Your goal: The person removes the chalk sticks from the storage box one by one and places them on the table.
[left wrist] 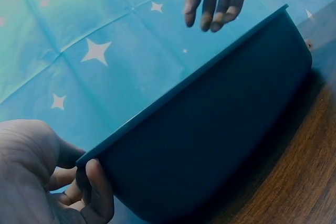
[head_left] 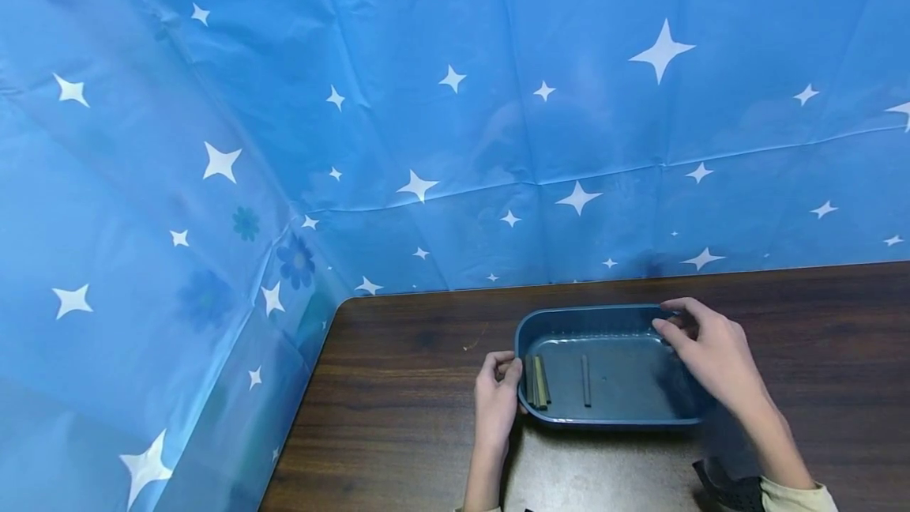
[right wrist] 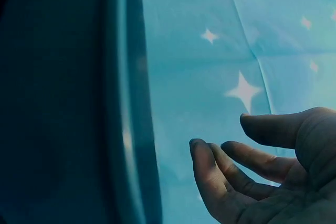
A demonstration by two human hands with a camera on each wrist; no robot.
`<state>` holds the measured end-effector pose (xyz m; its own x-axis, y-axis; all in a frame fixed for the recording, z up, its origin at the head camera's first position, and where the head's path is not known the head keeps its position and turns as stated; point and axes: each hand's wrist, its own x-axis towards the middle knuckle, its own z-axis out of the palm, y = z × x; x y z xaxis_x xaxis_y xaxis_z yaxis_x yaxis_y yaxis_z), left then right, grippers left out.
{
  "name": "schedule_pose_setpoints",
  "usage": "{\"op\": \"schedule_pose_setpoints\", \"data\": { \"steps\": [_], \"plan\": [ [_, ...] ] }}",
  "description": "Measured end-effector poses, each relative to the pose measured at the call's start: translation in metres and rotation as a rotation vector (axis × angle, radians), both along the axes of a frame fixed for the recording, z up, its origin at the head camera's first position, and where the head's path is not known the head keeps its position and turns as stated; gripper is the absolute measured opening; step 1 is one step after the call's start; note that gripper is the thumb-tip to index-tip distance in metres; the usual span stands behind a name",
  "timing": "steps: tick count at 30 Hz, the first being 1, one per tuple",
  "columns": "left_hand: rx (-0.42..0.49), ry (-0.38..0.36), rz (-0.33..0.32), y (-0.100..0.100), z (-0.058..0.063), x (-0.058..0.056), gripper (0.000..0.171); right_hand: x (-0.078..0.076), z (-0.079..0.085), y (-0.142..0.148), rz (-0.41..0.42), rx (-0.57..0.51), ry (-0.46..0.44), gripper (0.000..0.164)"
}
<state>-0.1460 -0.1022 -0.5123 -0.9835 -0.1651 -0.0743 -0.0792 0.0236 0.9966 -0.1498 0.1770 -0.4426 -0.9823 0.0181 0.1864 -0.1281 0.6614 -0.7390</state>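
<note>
A dark blue plastic tub (head_left: 626, 378) with rounded corners sits on the table. My left hand (head_left: 496, 401) pinches its left rim, thumb above and fingers curled beneath, as the left wrist view shows. Several thin green and dark sticks (head_left: 541, 382) lie side by side inside at the left end. One more thin dark stick (head_left: 586, 380) lies apart from them near the middle. Over the tub's right end is my right hand (head_left: 714, 350), fingers loosely bent with nothing between them. In the right wrist view its thumb and fingertips are apart, beside the tub's rim (right wrist: 126, 87).
The dark wood-grain table (head_left: 398, 385) extends left and right of the tub. Behind it and along its left side hangs a blue sheet (head_left: 483, 133) with white stars. A dark strap (head_left: 732, 488) is around my right wrist near the sleeve (head_left: 796, 498).
</note>
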Motion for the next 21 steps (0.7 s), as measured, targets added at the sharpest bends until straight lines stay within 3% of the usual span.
{"op": "schedule_pose_setpoints", "data": {
  "steps": [13, 21],
  "plan": [
    [0.004, 0.0, 0.001, -0.001, 0.002, 0.001, 0.026, -0.008, -0.018, -0.045, 0.154, -0.056, -0.154, 0.039],
    [-0.005, 0.004, -0.003, -0.002, 0.001, 0.001, 0.027, -0.011, -0.03, -0.063, 0.182, -0.053, -0.265, 0.039]
  ]
}}
